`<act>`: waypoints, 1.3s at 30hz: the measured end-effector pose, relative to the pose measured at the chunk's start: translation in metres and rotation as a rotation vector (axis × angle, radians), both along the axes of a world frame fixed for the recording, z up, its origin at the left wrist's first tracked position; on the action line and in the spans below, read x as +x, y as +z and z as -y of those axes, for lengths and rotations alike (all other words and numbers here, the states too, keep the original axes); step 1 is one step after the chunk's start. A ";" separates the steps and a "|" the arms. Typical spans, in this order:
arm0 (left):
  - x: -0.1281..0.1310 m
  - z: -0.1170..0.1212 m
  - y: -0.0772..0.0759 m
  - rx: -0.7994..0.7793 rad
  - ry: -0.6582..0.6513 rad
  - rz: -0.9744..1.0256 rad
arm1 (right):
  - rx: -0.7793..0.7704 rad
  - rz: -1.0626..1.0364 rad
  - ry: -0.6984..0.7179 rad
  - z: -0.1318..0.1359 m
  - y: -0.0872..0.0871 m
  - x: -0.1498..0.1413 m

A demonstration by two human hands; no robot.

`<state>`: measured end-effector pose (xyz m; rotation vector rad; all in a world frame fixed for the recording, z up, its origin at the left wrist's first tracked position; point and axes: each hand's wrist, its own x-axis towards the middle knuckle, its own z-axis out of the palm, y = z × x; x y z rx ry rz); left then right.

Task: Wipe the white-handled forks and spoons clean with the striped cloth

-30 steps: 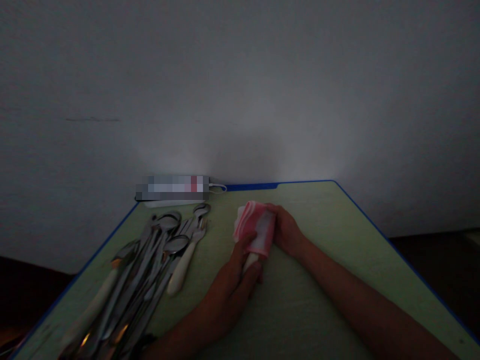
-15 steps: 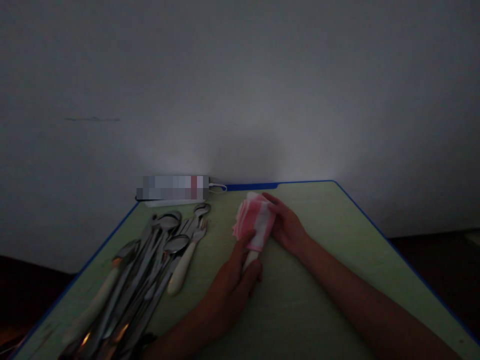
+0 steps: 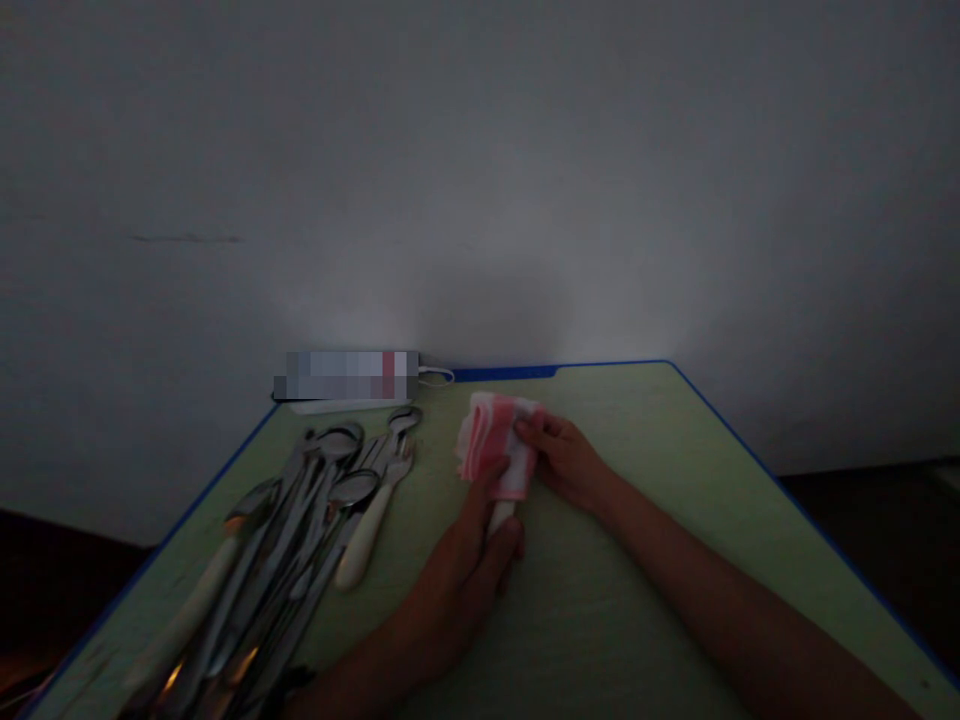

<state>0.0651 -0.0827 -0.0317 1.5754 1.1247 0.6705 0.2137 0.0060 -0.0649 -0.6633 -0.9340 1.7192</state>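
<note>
My left hand (image 3: 469, 555) is closed around a white handle (image 3: 501, 516), its index finger lying along the cloth. The handle's far end is covered by a folded pink-and-white striped cloth (image 3: 499, 440), so I cannot tell what piece of cutlery it belongs to. My right hand (image 3: 566, 458) grips the cloth's right side, the thumb on top and the other fingers partly hidden. To the left of my hands lies a fork with a white handle (image 3: 364, 540), beside a heap of metal spoons (image 3: 352, 487) and other cutlery.
A small spoon (image 3: 405, 418) tops the heap's far end. At the table's back left stands a blurred-out box (image 3: 345, 377) with a white cable (image 3: 439, 376). The green table (image 3: 637, 430) has a blue edge and meets a grey wall (image 3: 480, 180).
The cloth has shifted slightly left and turned, and my right thumb now shows on top of it. My left hand stays in place on the handle.
</note>
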 end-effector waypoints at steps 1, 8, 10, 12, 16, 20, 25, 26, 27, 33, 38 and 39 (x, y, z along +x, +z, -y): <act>0.000 0.000 0.000 0.015 -0.005 -0.016 | 0.030 0.061 -0.015 0.000 -0.002 -0.001; -0.003 0.002 -0.002 0.086 -0.055 -0.097 | 0.182 0.409 -0.160 0.003 -0.003 -0.003; -0.003 0.003 -0.002 0.101 -0.060 -0.105 | 0.200 0.473 -0.194 0.005 0.001 -0.003; -0.003 0.003 -0.002 0.091 -0.064 -0.100 | 0.208 0.521 -0.216 0.006 0.003 -0.003; -0.001 0.001 -0.002 0.022 -0.035 -0.041 | 0.183 0.475 -0.161 0.002 -0.001 0.000; 0.000 -0.002 -0.003 0.012 0.054 0.027 | 0.156 0.240 0.021 -0.005 -0.008 0.004; -0.001 -0.003 -0.011 0.085 -0.022 -0.018 | 0.153 0.224 0.071 -0.006 -0.008 0.006; -0.002 -0.003 -0.013 0.108 -0.037 -0.039 | 0.160 0.245 0.055 -0.005 -0.007 0.006; -0.002 -0.003 -0.015 0.125 -0.048 -0.059 | 0.167 0.267 0.038 -0.004 -0.007 0.006; -0.003 -0.002 -0.014 0.147 -0.083 -0.132 | 0.056 0.281 -0.062 -0.001 -0.004 0.000; -0.002 -0.001 -0.008 0.096 -0.039 -0.059 | -0.145 -0.022 -0.085 -0.003 0.004 -0.001; -0.001 -0.002 -0.008 0.082 -0.033 -0.041 | -0.172 -0.078 -0.081 -0.003 0.006 -0.001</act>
